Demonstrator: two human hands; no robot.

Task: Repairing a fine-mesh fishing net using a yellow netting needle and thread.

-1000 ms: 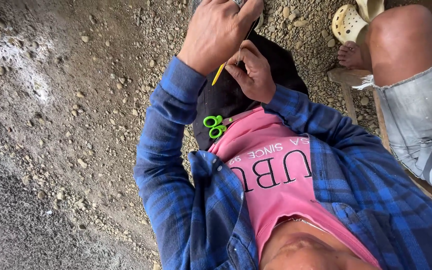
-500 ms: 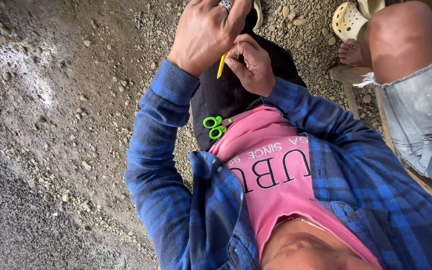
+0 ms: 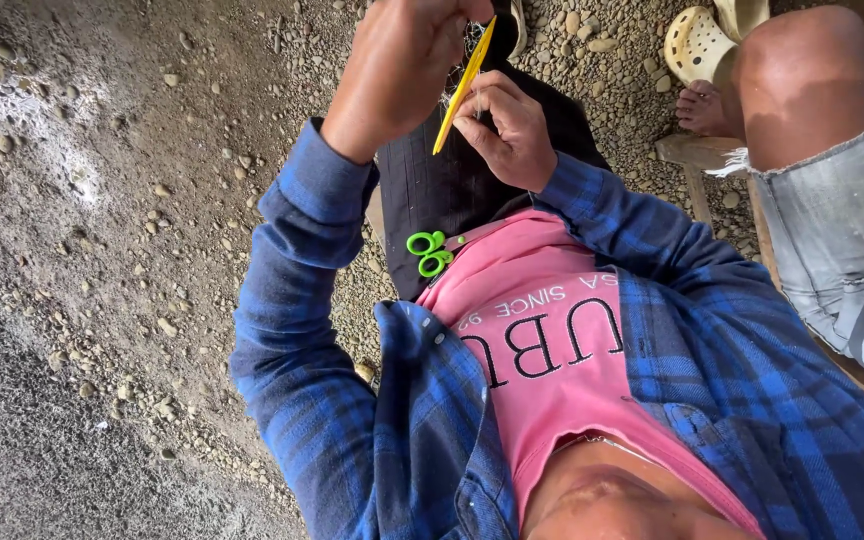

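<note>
View from the head, looking down the person's own chest: blue plaid shirt over a pink top, dark trousers, gravel ground below. The left hand (image 3: pixel 397 75) is raised and closed around the upper end of a thin yellow tool (image 3: pixel 463 88), something like a flat netting needle, which slants down toward the lap. The right hand (image 3: pixel 512 130) sits just beside it, fingers curled and pinching fine pale mesh or thread (image 3: pixel 457 70) close to the tool's lower half; the thread is too thin to follow. Small green-handled scissors (image 3: pixel 429 253) lie on the lap, near the shirt hem, apart from both hands. Another person's bare knee (image 3: pixel 802 80) and a pale sandal (image 3: pixel 697 45) are at the right. To work well here, it likely helps to keep the thread taut with the pinching fingers and guide the tool's tip in short, steady passes.
</note>
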